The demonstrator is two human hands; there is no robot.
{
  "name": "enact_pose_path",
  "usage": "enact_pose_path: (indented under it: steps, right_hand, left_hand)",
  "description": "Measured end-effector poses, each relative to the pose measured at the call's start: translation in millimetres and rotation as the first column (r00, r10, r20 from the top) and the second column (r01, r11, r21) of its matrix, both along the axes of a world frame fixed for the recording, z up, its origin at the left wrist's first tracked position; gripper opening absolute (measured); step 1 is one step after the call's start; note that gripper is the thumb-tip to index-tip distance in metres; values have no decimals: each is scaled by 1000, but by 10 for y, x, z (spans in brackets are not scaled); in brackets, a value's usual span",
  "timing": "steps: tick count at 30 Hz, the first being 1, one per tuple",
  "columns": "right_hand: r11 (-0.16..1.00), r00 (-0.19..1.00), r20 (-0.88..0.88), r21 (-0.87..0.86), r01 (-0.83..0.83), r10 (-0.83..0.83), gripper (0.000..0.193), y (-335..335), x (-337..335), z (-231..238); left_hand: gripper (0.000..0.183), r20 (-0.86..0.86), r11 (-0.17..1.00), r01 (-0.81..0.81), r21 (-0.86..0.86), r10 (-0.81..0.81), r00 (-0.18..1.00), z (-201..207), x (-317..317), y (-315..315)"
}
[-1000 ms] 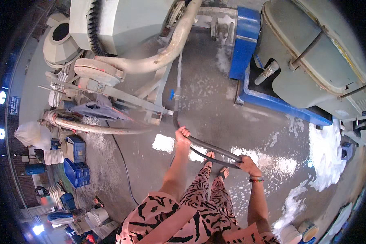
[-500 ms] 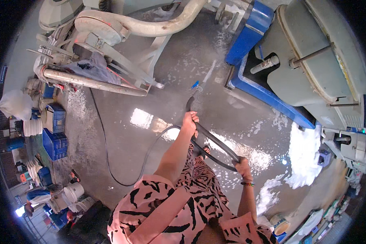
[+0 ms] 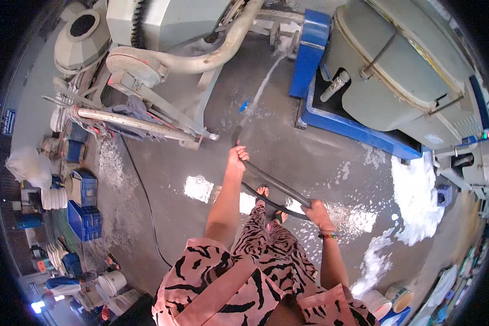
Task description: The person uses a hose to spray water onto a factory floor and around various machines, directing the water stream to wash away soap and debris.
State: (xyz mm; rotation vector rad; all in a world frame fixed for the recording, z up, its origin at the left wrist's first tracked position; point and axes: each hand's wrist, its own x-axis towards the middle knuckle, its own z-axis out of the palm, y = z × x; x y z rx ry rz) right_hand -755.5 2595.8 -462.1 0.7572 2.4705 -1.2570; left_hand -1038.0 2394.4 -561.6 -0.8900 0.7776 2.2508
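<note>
A thick dark hose [image 3: 277, 183] runs between my two hands and bends back in a loop below them. My left hand [image 3: 238, 156] is wrapped round it near its front end. Farther back, my right hand [image 3: 316, 213] is closed on the hose at the loop. A thin stream of water [image 3: 264, 81] shoots ahead from the hose end over the wet grey floor [image 3: 271, 136]. Just past that end shows a small blue piece [image 3: 244, 106]; I cannot tell whether it is attached.
White foam [image 3: 417, 204] spreads on the right. A large grey machine on a blue frame [image 3: 358, 132] stands ahead right. Ahead left is a machine with a curved pipe [image 3: 201, 64] and a metal frame. Blue crates [image 3: 85, 221] line the left. A thin black line [image 3: 144, 190] crosses the floor.
The hose front and my left hand have swung slightly left. The water stream shows longer, reaching farther ahead. The surroundings have shifted in view, and both my feet now show.
</note>
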Motion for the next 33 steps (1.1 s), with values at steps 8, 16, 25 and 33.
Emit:
enact_pose_path:
  steps: [8,16,25,33]
  right_hand:
    - [997,998,12,-47,58,-58,27,-76,238,-51]
    - [997,997,-14,5,-80,80,23,-379,487,-5]
    - [931,945,-61,163,328,-322,22,-1266,2132,-301]
    - [793,779,150,72,605,-609,25,-2449,3229,-739]
  left_hand:
    - [3,-248,997,69,-40,-77,966,-98,296,-303]
    - [29,-47,942,236,-240,-254,966,-672,171,-1506]
    - [23,139,864,487,-128,-471,871,-519,1572,-751]
    - [19,281,521,814,-257,-765,579,-317,2482,-41]
